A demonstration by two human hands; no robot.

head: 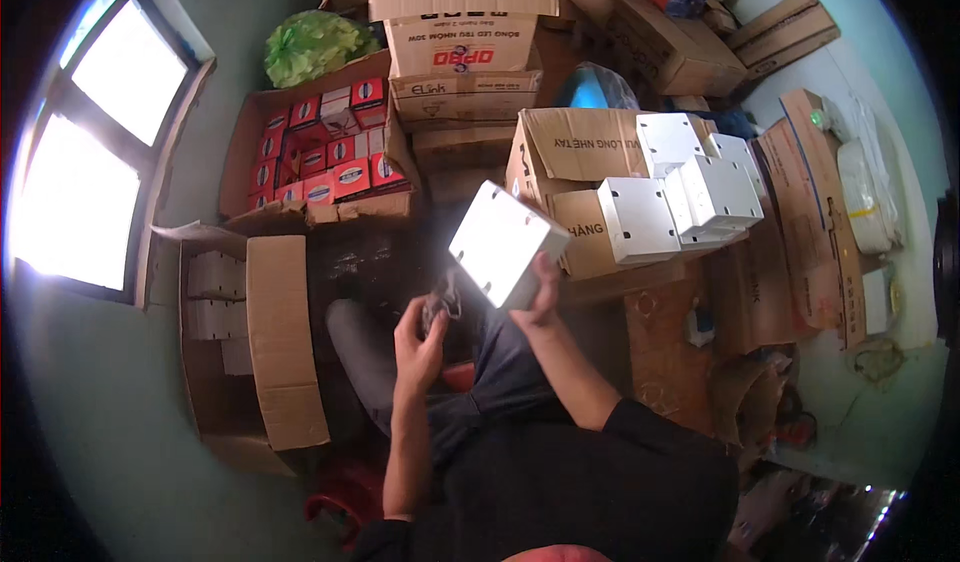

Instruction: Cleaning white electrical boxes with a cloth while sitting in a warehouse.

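Observation:
My right hand [541, 293] grips a white square plastic box [499, 243] with dark slots near its edges, tilted in front of my legs. A crumpled dark cloth [442, 308] is pinched in my left hand [420, 348], close to the lower left side of that box. Beyond my right hand, several similar white boxes [639, 217] are stacked on a cardboard carton [585, 142]. At the left, an open carton [289, 344] holds more white boxes [219, 318].
An open carton [322, 215] of small red boxes [349, 175] lies ahead to the left, with a green plastic bag [311, 48] behind it. Stacked cartons [461, 100] rise straight ahead. Flattened cardboard [814, 224] leans along the right wall. A window [90, 187] is at left.

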